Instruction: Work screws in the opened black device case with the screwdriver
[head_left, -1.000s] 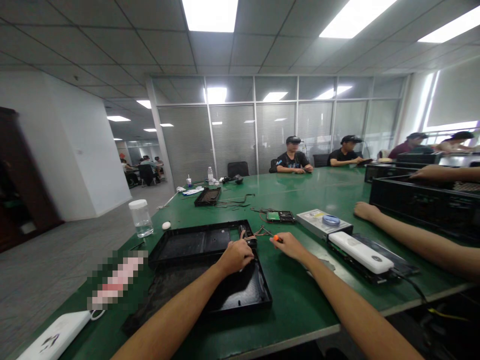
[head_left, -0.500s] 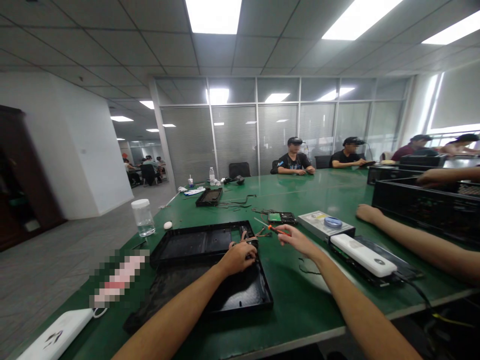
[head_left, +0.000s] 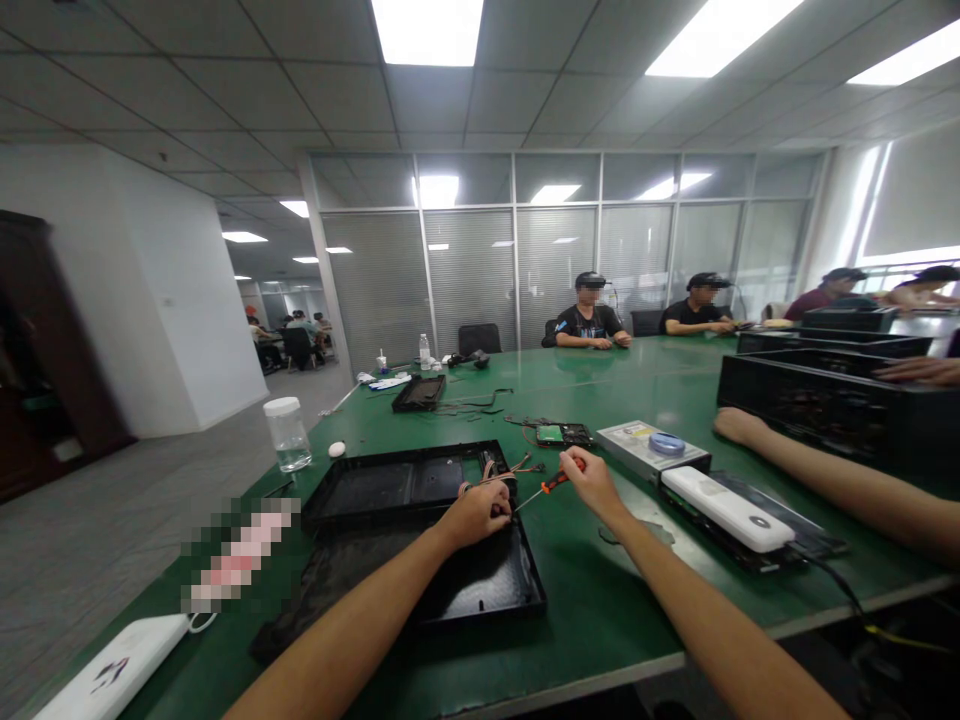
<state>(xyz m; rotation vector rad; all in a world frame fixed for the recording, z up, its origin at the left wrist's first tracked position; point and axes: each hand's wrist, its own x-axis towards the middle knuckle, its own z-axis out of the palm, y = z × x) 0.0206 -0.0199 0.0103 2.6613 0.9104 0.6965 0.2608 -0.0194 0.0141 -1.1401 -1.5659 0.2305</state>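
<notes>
My right hand [head_left: 592, 482] grips the orange-and-black handle of a screwdriver [head_left: 556, 483]. Its thin shaft points down and left, with the tip close to the fingers of my left hand [head_left: 478, 514]. Those fingers are curled at the inner edge of an open black plastic case [head_left: 487, 580]; what they hold is hidden. Just beyond them, a bundle of coloured wires [head_left: 519, 466] comes out by the upper part of the case [head_left: 397, 483]. Whether the tip touches anything cannot be made out.
A hard drive with a green board [head_left: 564, 434] lies beyond my right hand. Right of it are a metal box [head_left: 637, 452] with a blue roll [head_left: 666, 444] and a white power strip [head_left: 724, 510]. A jar [head_left: 287, 440] stands left. Another person's arm [head_left: 817, 478] rests beside a black computer case [head_left: 817, 410].
The screwdriver has swung from pointing up and left to pointing down toward my left hand. My left hand has barely moved. The black computer case at right has shifted left.
</notes>
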